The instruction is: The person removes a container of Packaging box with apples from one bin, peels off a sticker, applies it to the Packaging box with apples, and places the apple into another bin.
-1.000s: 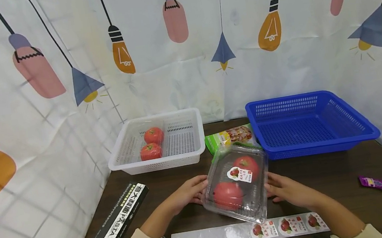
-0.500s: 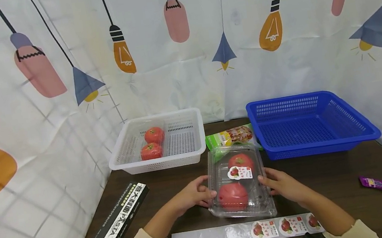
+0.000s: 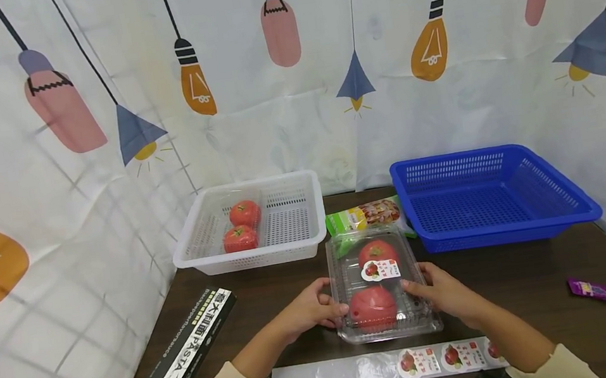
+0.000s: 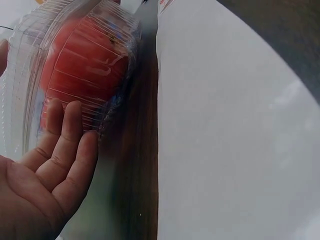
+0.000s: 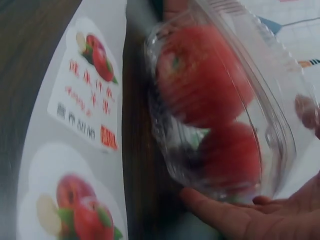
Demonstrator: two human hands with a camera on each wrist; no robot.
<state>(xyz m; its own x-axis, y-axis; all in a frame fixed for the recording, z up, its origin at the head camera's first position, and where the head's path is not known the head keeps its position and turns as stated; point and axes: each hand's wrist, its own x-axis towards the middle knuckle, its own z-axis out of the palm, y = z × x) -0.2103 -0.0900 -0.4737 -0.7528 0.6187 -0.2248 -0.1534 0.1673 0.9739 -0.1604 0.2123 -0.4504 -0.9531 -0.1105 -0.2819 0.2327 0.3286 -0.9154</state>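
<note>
A dark wooden table (image 3: pixel 523 288) is set against a backdrop printed with lamp shapes, and two baskets are counted at its far side: one blue basket (image 3: pixel 571 214) on the right, holding nothing that can be seen, and one white basket (image 3: pixel 309 239) on the left, in which a second clear box with two tomatoes (image 3: pixel 240 226) is seen. One long black pasta box (image 3: pixel 186 351) is laid at the near left, and one strip of stickers (image 3: pixel 395 366) is stretched along the near edge, with three printed labels counted on it in the head view. Near the middle of the table, just beyond the strip, one clear clamshell box (image 3: pixel 381 284) is rested; two tomatoes are counted inside, and one sticker is already borne on its lid. The box is held from both sides: the left hand (image 3: pixel 313 308) is pressed against its left wall with fingers nearly straight and close together, and the right hand (image 3: pixel 439 289) is laid along its right wall, fingers loosely extended. For a steady hold, light and even pressure from both sides is judged best, since the thin plastic could buckle. One green snack packet (image 3: pixel 366 214) is lodged between the baskets, and one small purple sachet (image 3: pixel 592 290) is left at the far right.
</note>
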